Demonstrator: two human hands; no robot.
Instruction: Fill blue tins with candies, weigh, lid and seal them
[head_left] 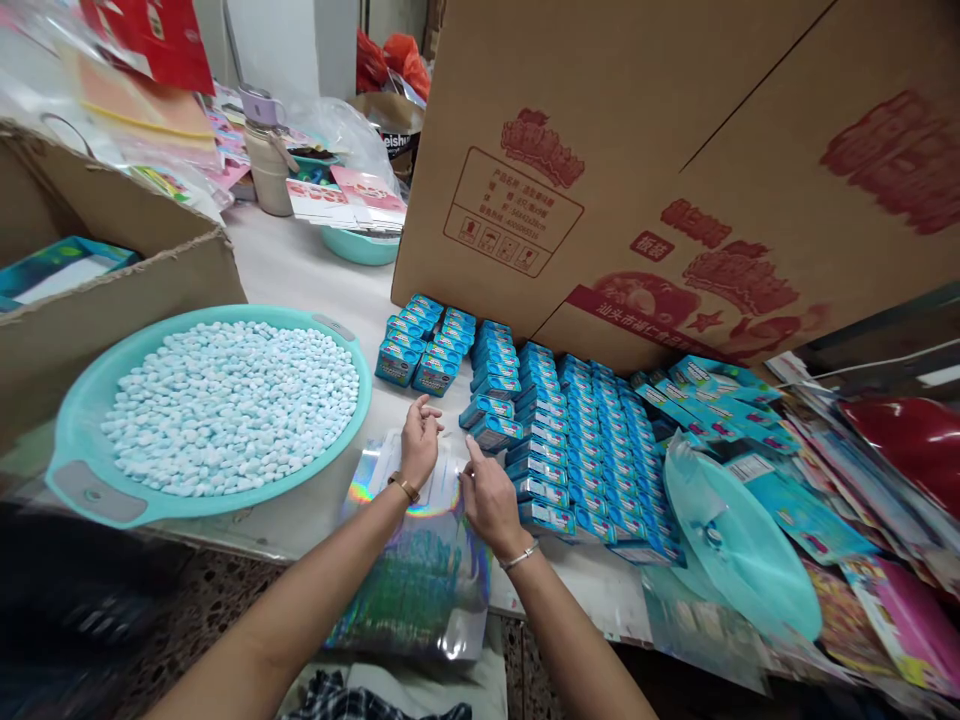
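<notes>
My left hand (421,443), with a bracelet at the wrist, hovers over the near edge of the table with fingers loosely bent and apart. Nothing shows in it. It is nearest to a small group of blue boxes (437,368) standing in front of it. My right hand (491,500) is beside it, index finger stretched toward the near end of a row of blue boxes (495,432); whether it touches them I cannot tell. No object shows in its fingers. Beneath both hands lies a shiny holographic sheet (412,590), hanging over the table edge.
A turquoise basin (64,440) full of pale blue and white pieces stands left, beside an open carton (172,255). Several rows of blue boxes (592,450) stand right, before a large cardboard box (637,150). Another turquoise basin (750,560) leans far right. A bottle (268,165) stands behind.
</notes>
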